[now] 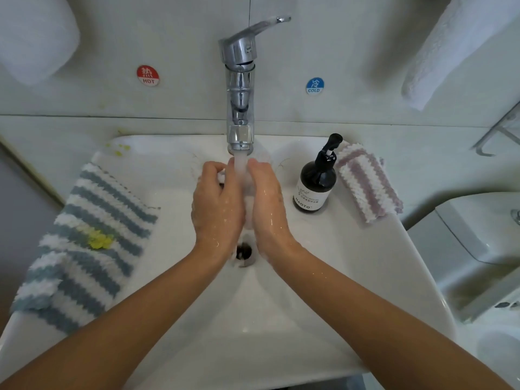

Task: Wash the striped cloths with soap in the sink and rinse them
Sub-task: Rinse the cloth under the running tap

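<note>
Water runs from the chrome faucet (240, 108) into the white sink (365, 277). My left hand (216, 206) and my right hand (267, 204) are wet and held together under the stream. Between them they grip a pale cloth (249, 202), mostly hidden and blurred by the water. A blue-and-white striped cloth (92, 237) with a yellow stain lies over the sink's left rim. On the right rim, behind the dark soap pump bottle (316, 184), lies a folded purple-and-white striped cloth (365, 181).
The drain (243, 251) sits just below my wrists. White towels hang at the upper left (36, 38) and upper right (455, 52). A toilet tank (478, 229) stands close to the sink's right side. Yellow specks (119, 149) mark the back left rim.
</note>
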Motion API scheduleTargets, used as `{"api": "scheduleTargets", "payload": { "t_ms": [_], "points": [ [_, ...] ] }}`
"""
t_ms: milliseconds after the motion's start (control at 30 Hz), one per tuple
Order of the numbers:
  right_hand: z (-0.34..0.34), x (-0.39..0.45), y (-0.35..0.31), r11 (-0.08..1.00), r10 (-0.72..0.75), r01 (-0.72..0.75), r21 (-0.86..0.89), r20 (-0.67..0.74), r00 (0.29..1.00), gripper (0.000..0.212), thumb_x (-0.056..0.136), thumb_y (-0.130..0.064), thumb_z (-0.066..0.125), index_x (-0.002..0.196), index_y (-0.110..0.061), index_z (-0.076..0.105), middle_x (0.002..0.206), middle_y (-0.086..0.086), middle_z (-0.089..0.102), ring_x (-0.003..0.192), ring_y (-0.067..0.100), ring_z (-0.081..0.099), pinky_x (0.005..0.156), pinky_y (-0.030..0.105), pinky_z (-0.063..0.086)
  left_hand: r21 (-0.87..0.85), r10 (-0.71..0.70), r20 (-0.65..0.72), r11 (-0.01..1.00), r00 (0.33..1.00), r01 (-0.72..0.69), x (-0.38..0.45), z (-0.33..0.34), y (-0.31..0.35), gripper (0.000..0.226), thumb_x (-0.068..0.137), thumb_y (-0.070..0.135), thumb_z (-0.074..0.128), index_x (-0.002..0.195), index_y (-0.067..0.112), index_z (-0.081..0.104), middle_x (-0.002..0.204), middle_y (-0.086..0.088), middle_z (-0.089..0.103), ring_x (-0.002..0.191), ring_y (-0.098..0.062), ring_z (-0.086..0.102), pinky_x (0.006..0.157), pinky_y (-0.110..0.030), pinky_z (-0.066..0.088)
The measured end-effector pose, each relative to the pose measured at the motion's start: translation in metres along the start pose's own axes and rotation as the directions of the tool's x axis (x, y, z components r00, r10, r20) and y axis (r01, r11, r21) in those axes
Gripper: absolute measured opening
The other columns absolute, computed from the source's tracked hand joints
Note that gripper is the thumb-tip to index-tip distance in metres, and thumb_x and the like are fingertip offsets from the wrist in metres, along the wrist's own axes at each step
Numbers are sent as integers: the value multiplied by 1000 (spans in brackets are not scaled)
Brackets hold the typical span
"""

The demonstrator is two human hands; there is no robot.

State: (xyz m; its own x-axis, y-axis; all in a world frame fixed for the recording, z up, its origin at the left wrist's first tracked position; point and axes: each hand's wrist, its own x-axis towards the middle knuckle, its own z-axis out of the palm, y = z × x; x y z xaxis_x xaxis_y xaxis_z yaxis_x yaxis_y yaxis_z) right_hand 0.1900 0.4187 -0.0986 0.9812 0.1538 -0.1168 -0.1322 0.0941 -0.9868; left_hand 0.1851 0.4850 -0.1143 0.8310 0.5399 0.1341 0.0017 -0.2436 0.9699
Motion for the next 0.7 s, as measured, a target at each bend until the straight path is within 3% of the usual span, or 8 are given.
{"api": "scheduleTargets", "payload": {
  "t_ms": [67,133,233,300,400,500,600,700],
  "points": [
    [2,4,0,998,26,-29,-58,-51,998,45,92,-54,46,100,-14,64,98,4,71,92,15,68,82,37,56,-25,-2,-3,1000,1000,2,-2,0,2,32,97,49,49,83,21,56,68,4,62,65,-15,63,66,-49,57],
    [1,10,1,989,41,-51,-140,-73,997,51,90,-56,51,91,-6,63,82,8,69,80,20,69,80,45,56,-44,-26,-6,999,1000,26,-2,-1,4,42,95,48,53,71,14,56,58,5,58,56,-12,58,56,-40,53],
    [1,11,2,982,45,-50,-183,-34,998,51,87,-57,56,79,-7,62,70,7,63,70,21,64,71,43,52,-122,-154,-17,981,988,151,5,-2,5,40,92,48,58,71,14,60,59,7,59,56,-8,58,56,-25,44],
    [2,9,2,986,61,-62,-154,-6,998,41,85,-55,60,77,-16,62,73,3,66,76,21,67,73,44,55,-95,-156,-36,984,987,152,10,-5,6,43,93,45,55,60,17,56,54,5,54,53,-14,53,56,-30,43],
    [2,2,-2,987,61,-53,-152,47,997,22,93,-42,59,98,-22,55,75,-1,65,72,11,64,68,29,54,-115,-190,-82,977,978,180,18,-8,6,48,91,44,54,48,23,57,48,3,55,54,-26,58,64,-42,54],
    [2,-3,0,997,42,-37,-65,78,996,17,93,-22,61,107,-16,55,75,4,63,63,17,58,57,29,48,-106,-184,-109,979,977,173,21,-12,5,46,84,54,53,49,23,56,53,-4,60,57,-34,62,65,-54,57],
    [-1,0,4,990,-44,45,-133,6,999,17,89,-12,60,101,-23,55,73,2,63,65,18,59,64,41,51,-4,15,-77,1000,997,-16,19,-12,3,44,90,53,51,58,24,52,57,3,56,57,-20,56,62,-45,51],
    [-9,9,3,958,-160,133,-255,-89,983,22,87,2,50,81,-19,50,69,0,56,65,15,51,60,36,45,-3,47,-7,999,999,-47,6,-5,7,35,92,54,49,77,23,57,66,10,60,64,-8,57,63,-33,47]
  ]
}}
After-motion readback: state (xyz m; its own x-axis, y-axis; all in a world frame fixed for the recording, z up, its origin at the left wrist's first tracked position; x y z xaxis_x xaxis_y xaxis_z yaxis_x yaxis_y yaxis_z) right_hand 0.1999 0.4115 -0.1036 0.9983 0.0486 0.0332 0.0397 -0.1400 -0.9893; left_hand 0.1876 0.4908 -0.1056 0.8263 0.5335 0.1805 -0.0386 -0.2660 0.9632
